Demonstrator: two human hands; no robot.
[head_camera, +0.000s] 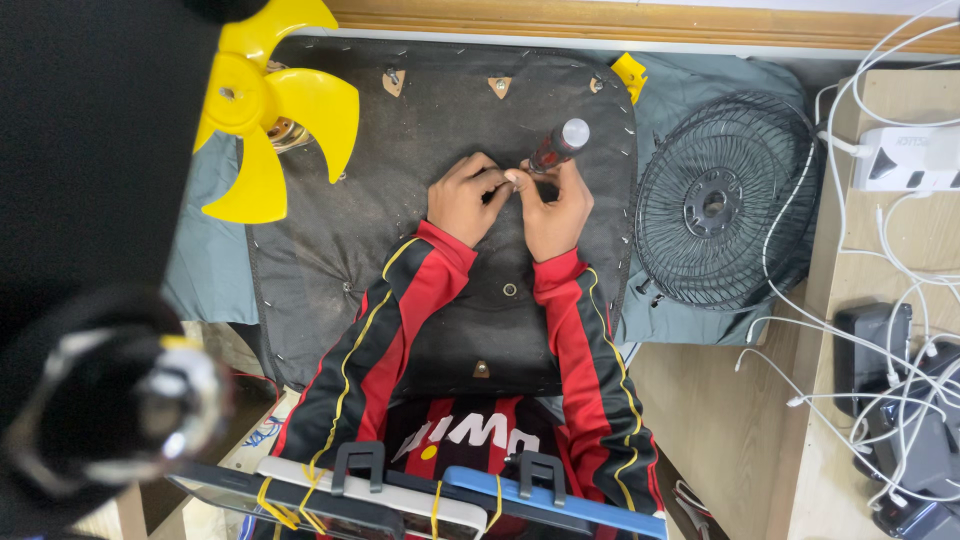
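Your left hand (463, 197) and right hand (553, 208) meet fingertip to fingertip over the black mat (330, 230). Both are pinched shut on something very small between them, too small to identify; judged a small fastener or similar part, light, rigid and easy to drop, so keep the pinch at the fingertips and low over the mat.

Your right hand also closes on a screwdriver (557, 146), its dark red handle with clear cap projecting up and away from the knuckles. It looks stiff, light and smooth-sided; hold it on the handle body, not on the cap, which may slip.

The mat under the grip looks soft and slightly rough, so a dropped piece should stay put.

Beyond and to the left of the grip lies a yellow fan blade (262, 108), thin plastic, light, likely to flex; lift it by the hub rather than a vane. To the right of the grip rests a black wire fan guard (715, 205), light but springy. Farther right, white cables (860, 330) and a white power strip (910, 160) sit on a wooden surface
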